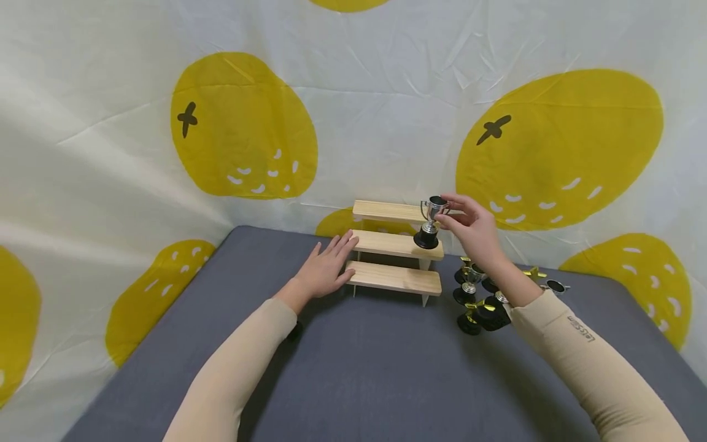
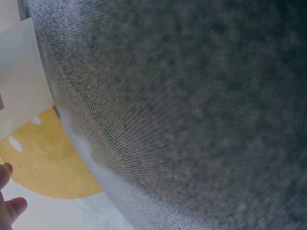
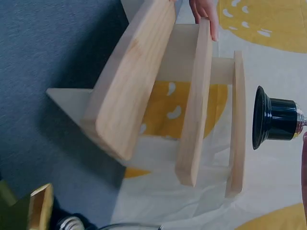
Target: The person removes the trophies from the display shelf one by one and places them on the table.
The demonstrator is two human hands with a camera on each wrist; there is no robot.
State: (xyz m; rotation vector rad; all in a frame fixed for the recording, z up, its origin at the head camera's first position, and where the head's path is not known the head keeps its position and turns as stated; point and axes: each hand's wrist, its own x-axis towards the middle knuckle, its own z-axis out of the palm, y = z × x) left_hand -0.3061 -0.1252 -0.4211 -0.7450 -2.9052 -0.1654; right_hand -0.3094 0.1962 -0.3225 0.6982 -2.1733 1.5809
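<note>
My right hand [image 1: 474, 230] pinches a small silver trophy cup [image 1: 432, 216] with a black base between thumb and fingers. In the right wrist view the trophy's base [image 3: 280, 117] hangs apart from the top board of a three-step wooden display stand [image 1: 393, 277]. The cup's upper part is outside that view. My left hand [image 1: 322, 268] lies at the stand's left end with its fingers extended, touching the boards there. Only some of its fingertips [image 2: 17, 207] show at the edge of the left wrist view.
Several silver cups and gold star trophies [image 1: 469, 316] on black bases cluster right of the stand, partly behind my right forearm. A dark object [image 1: 295, 331] is mostly hidden by my left forearm. Behind the grey tabletop [image 1: 359, 368] hangs a white cloth [image 1: 381, 135] with yellow fruit prints.
</note>
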